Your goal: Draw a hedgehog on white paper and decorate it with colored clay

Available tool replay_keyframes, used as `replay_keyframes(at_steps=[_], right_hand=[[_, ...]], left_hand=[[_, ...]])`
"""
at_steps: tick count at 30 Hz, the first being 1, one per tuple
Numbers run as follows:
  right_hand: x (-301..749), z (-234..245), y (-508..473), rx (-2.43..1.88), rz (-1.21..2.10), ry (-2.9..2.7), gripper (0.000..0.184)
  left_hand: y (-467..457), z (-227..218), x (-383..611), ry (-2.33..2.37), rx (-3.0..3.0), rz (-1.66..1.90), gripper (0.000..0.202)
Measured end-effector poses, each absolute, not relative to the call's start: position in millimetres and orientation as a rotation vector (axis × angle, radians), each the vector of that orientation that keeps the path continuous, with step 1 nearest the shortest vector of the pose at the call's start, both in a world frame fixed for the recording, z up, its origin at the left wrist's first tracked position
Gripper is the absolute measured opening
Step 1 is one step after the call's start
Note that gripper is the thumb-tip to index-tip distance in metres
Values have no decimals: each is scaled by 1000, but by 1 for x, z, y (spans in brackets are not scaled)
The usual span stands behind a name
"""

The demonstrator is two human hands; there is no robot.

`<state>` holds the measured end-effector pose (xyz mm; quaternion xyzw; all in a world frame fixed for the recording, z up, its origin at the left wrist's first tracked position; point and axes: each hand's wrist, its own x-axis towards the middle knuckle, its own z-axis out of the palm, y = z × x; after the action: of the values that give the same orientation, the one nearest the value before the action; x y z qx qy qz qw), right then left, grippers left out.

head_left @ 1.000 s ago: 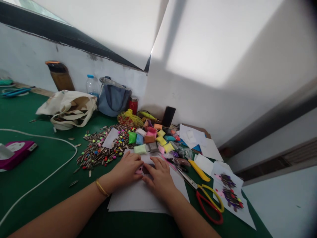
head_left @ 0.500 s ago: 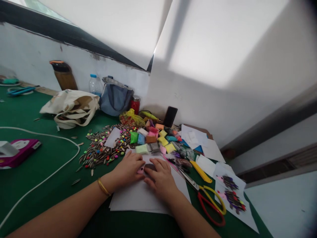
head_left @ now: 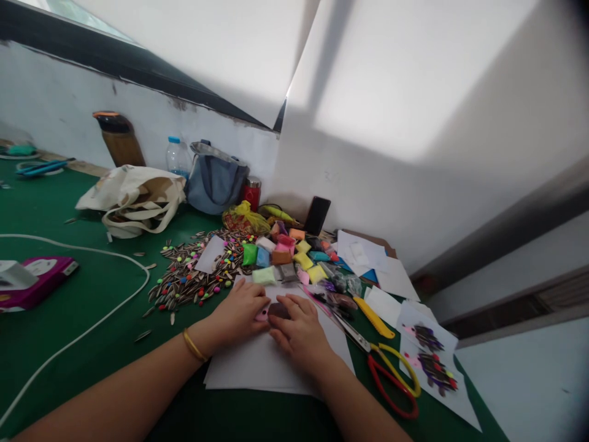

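On a stack of white paper (head_left: 257, 371) lies a small flat clay figure (head_left: 262, 315), part pink with a dark dot and part grey-brown. My left hand (head_left: 240, 314) bends around its pink end, thumb and fingertips closed against it. From the other side my right hand (head_left: 299, 328) curves over the grey-brown part, thumb and forefinger at its edges. Fingers hide much of the figure. Just beyond the hands are packets of coloured clay (head_left: 280, 257).
Sunflower seeds mixed with coloured beads (head_left: 193, 276) spread at left. Scissors (head_left: 391, 374) and a yellow craft knife (head_left: 373, 318) lie at right, beside a sheet with two seed-covered hedgehog figures (head_left: 435, 368). Bags, bottles and a phone (head_left: 317, 215) stand along the wall; a white cable (head_left: 105, 316) crosses the left.
Both hands stay almost in place around the clay figure. The right fingers shift very slightly; the view moves a touch.
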<state>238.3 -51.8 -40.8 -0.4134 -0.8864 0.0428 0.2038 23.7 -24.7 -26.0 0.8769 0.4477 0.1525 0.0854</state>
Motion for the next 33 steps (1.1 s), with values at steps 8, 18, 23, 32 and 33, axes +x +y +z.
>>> replay_keyframes(at_steps=[8,18,23,32,33], right_hand=[[239,-39,-52,-1169,104,-2483,32],[235,-37,-53,-1175,97,-2527,32],[238,-36,-52,-1177,80,-2486,30],[245,-36,-51,-1100,41,-2539,24],[245,-36,-51,-1100,45,-2543,24]], left_hand=[[-25,-24,24,1330,2616,463,26],[-24,-29,23,1328,2619,471,28],[-25,-27,23,1327,2614,459,26],[-25,-28,23,1314,2620,473,29],[-25,-28,23,1313,2622,473,29]])
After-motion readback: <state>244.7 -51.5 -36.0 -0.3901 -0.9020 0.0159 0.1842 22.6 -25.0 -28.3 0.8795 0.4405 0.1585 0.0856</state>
